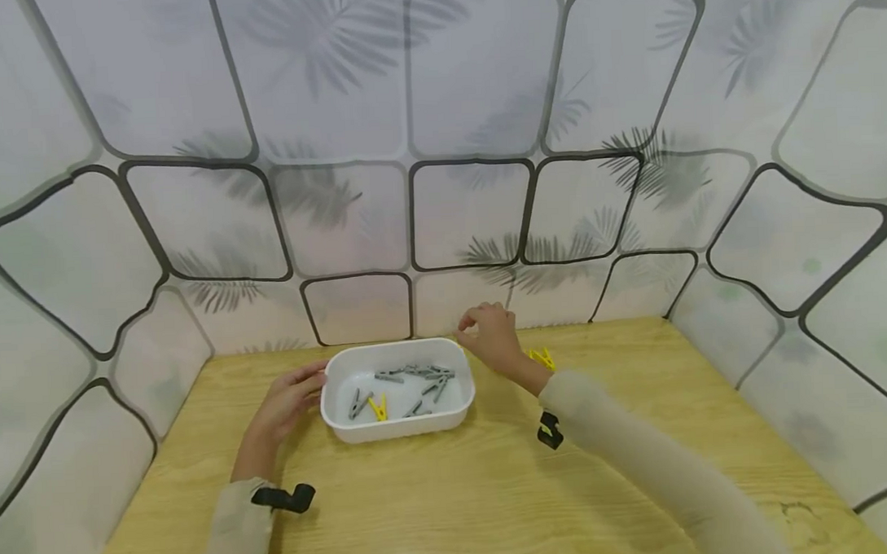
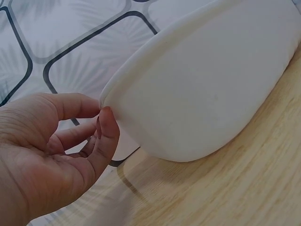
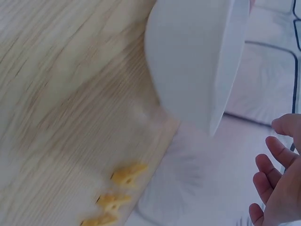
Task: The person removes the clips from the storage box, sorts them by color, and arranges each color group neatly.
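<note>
A white plastic tub [image 1: 397,429] holds several grey clothespins [image 1: 438,385] and one yellow clothespin [image 1: 379,407]. At its left end my left hand [image 1: 290,400] is on the rim; in the left wrist view, the thumb and a finger of this hand [image 2: 61,146] pinch the edge of the tub [image 2: 202,89]. My right hand [image 1: 493,336] hovers by the tub's back right corner. With fingers loosely bent and apart, the right hand [image 3: 282,174] holds nothing in the right wrist view. More yellow clothespins [image 1: 542,357] lie on the table beyond the right wrist.
The wooden table [image 1: 415,506] ends at the back against a patterned curtain-like wall [image 1: 471,219], which also rises on both sides. In the right wrist view, three yellow clothespins [image 3: 114,202] stand in a row near the table's edge. A black strap [image 1: 282,499] is on each sleeve.
</note>
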Available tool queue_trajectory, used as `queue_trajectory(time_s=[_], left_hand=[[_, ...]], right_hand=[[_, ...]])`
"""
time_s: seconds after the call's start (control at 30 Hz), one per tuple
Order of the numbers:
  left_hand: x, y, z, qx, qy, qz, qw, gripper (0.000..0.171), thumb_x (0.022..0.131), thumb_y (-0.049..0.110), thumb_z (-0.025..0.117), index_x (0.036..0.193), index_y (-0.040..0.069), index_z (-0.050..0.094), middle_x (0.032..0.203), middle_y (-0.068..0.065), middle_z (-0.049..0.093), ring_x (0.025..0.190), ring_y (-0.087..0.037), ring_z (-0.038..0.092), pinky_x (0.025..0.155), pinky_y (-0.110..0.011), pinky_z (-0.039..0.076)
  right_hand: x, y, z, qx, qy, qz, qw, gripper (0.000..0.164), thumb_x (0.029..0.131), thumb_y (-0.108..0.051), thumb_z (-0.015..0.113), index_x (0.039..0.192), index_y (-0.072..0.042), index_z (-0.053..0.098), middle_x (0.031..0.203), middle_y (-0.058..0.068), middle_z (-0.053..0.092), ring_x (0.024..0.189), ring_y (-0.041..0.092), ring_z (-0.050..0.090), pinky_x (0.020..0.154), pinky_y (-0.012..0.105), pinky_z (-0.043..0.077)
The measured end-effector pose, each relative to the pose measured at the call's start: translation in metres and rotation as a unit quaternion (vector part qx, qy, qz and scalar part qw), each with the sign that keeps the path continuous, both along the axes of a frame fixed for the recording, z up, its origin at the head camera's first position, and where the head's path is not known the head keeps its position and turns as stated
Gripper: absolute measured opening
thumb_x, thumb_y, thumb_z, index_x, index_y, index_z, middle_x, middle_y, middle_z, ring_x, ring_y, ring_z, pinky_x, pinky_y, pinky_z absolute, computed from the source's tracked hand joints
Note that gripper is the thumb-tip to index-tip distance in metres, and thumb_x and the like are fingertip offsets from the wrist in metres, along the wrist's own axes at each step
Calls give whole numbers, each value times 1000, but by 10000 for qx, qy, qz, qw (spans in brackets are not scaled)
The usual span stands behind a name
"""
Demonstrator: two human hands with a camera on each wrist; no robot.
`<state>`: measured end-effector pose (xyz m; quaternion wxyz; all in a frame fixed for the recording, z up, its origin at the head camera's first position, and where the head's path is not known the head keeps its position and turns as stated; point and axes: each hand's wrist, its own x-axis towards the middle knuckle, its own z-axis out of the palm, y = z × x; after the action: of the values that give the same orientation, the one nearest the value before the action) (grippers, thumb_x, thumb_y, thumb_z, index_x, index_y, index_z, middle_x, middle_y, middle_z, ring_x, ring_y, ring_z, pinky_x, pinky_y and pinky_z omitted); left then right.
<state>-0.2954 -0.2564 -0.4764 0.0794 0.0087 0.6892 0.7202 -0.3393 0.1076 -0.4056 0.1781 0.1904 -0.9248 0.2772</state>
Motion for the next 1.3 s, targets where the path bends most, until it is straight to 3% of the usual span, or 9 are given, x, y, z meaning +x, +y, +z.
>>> queue_trajectory(time_s=[0.13, 0.3, 0.57, 0.7, 0.8, 0.97, 1.3], left_hand=[[0, -1, -3, 68, 15, 45, 10000, 57, 104, 17, 60, 151, -9, 41, 105, 21, 68, 95, 1, 64, 84, -19, 57], [0, 0, -4, 66, -3, 36, 10000, 58, 104, 17, 61, 151, -9, 39, 105, 20, 67, 95, 1, 64, 84, -19, 57], [-1, 1, -5, 90, 30, -2, 10000, 59, 105, 15, 59, 152, -11, 36, 106, 19, 67, 97, 0, 64, 85, -20, 57], [-1, 1, -4, 73, 70, 12, 9999, 57, 104, 15, 59, 151, -11, 38, 105, 20, 67, 96, 1, 65, 85, -20, 57], [-1, 1, -4, 42, 73, 1, 10000, 56, 104, 14, 59, 150, -11, 40, 104, 20, 68, 97, 1, 65, 85, -20, 57], [-2, 1, -4, 47, 93, -34, 9999, 57, 104, 14, 59, 151, -11, 39, 105, 18, 68, 98, 0, 64, 85, -20, 57], [-2, 1, -3, 93, 33, -6, 10000, 59, 104, 15, 60, 152, -10, 36, 103, 17, 67, 97, 1, 64, 84, -20, 57]], right_hand=[[6, -30, -4, 194, 65, 350, 9992, 14, 92, -24, 77, 89, -11, 74, 95, 10, 69, 92, 29, 56, 83, 50, 41], [16, -54, -12, 619, -213, 599, 9961, 18, 93, -31, 77, 88, -14, 73, 95, 8, 69, 90, 23, 55, 83, 44, 40], [25, -74, -20, 804, -485, 917, 9913, 15, 90, -28, 79, 87, -14, 74, 91, 3, 69, 89, 22, 56, 89, 48, 42], [28, -81, -23, 1164, -559, 1090, 9856, 17, 90, -31, 79, 89, -15, 75, 92, 1, 72, 92, 20, 58, 94, 51, 43], [32, -87, -24, 1503, -680, 1201, 9790, 19, 89, -34, 80, 91, -16, 76, 93, 0, 70, 91, 18, 55, 91, 46, 41], [37, -96, -28, 1842, -937, 1254, 9703, 22, 88, -39, 81, 90, -19, 76, 89, -3, 64, 86, 13, 47, 86, 39, 36], [34, -110, -36, 2207, -1061, 1203, 9621, 28, 81, -49, 84, 77, -24, 73, 86, -9, 63, 82, 12, 44, 86, 39, 36]])
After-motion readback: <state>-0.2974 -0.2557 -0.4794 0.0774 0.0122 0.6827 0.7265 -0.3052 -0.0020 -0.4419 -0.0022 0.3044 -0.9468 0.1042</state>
